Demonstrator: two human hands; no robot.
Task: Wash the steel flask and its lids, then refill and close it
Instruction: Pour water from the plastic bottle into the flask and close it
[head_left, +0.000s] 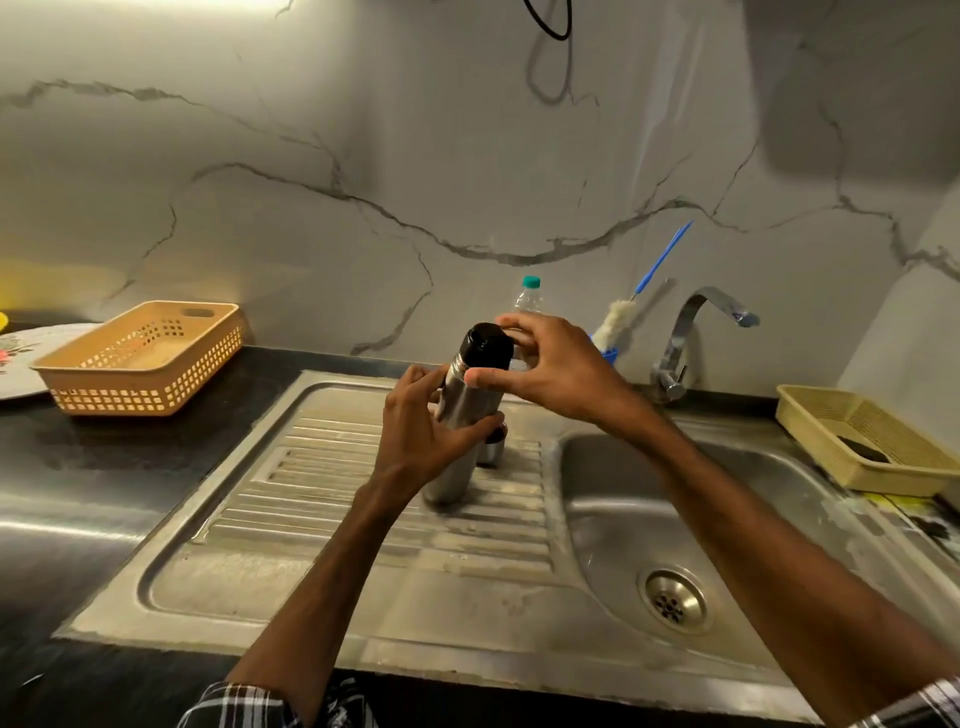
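Head view: the cylindrical steel flask (466, 408) stands slightly tilted on the ribbed steel sink drainboard (337, 525). The left hand (426, 436) curls round its body, and the right hand (561, 369) pinches the round black lid (488, 345) at its top between thumb and fingers. A small steel cup lid (492, 453) sits just behind the flask

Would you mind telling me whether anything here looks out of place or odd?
Nothing looks spilled or broken. The steel flask stands tilted on the drainboard, left hand gripping it, right hand pinching its black lid; whitish residue streaks the drainboard.
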